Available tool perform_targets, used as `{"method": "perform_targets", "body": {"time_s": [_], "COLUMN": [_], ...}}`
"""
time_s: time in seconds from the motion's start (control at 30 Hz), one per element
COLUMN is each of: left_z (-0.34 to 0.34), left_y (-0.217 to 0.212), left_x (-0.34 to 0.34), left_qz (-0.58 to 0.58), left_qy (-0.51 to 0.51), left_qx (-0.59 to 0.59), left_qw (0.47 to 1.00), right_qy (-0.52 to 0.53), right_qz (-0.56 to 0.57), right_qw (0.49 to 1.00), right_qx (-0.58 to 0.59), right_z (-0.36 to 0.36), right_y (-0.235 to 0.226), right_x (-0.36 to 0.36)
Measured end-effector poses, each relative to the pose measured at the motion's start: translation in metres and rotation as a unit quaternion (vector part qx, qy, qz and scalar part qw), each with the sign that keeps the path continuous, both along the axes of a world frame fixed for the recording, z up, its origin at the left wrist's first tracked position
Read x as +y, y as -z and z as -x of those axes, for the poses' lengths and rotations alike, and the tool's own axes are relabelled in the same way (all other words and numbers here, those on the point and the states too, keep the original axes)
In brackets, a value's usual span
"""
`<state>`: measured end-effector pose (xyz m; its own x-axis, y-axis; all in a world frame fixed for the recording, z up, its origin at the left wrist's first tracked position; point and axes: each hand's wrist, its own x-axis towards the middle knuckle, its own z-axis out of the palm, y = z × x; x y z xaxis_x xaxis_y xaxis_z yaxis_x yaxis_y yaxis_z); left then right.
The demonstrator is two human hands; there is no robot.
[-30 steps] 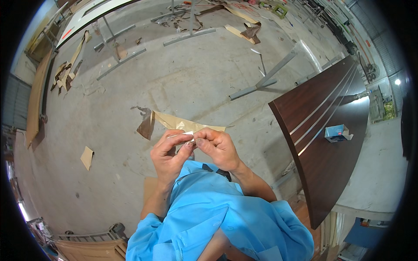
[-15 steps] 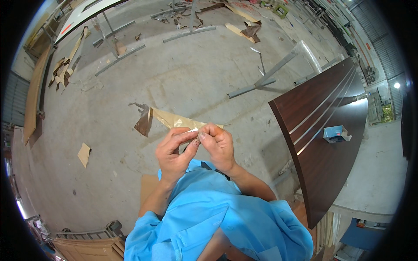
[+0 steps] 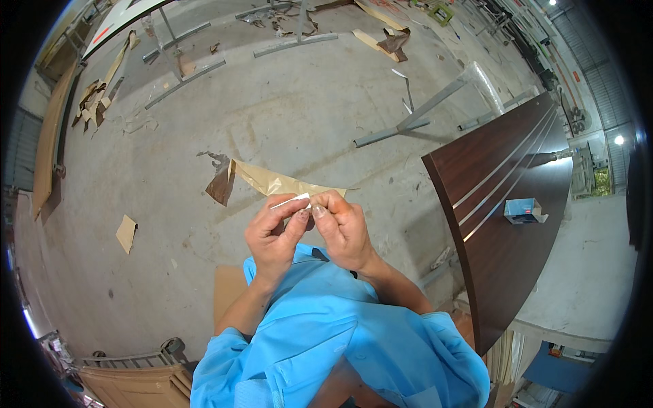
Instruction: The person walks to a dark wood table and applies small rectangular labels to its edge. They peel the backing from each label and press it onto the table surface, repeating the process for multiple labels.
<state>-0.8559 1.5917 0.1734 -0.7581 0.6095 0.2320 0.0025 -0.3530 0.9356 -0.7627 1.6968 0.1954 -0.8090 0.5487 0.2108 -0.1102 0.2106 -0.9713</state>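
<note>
The left hand (image 3: 269, 238)'s grip is clamped on a small white piece (image 3: 301, 197), raised above the floor (image 3: 163, 183). The right hand (image 3: 347, 232) meets its right end; whether that grip clamps it, I cannot tell. Floor spreads wide leftward and separates the right hand from the dark board (image 3: 503, 265)'s left edge.

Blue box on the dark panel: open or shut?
Open: the blue box on the dark panel has a flap sticking out at its right end. Contents: cannot tell.
</note>
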Motion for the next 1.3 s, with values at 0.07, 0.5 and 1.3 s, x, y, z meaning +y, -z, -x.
{"method": "perform_targets", "body": {"time_s": [0.07, 0.5, 1.3], "left_z": [0.003, 0.011, 0.012], "left_y": [0.001, 0.005, 0.009], "left_x": [-0.001, -0.001, 0.002], "left_qz": [-0.015, 0.029, 0.044], "left_qy": [0.004, -0.017, -0.012], "left_qx": [-0.019, 0.115, 0.079], "left_qw": [1.0, 0.993, 0.996], "right_qy": [-0.01, 0.004, 0.033], "right_qz": [0.016, 0.054, -0.118], "right_qw": [1.0, 0.998, 0.986], "right_qx": [-0.002, -0.006, -0.11], "right_z": [0.0, 0.002, 0.006], "right_y": [0.0, 0.002, -0.001], "right_x": [0.001, 0.001, 0.006]}}
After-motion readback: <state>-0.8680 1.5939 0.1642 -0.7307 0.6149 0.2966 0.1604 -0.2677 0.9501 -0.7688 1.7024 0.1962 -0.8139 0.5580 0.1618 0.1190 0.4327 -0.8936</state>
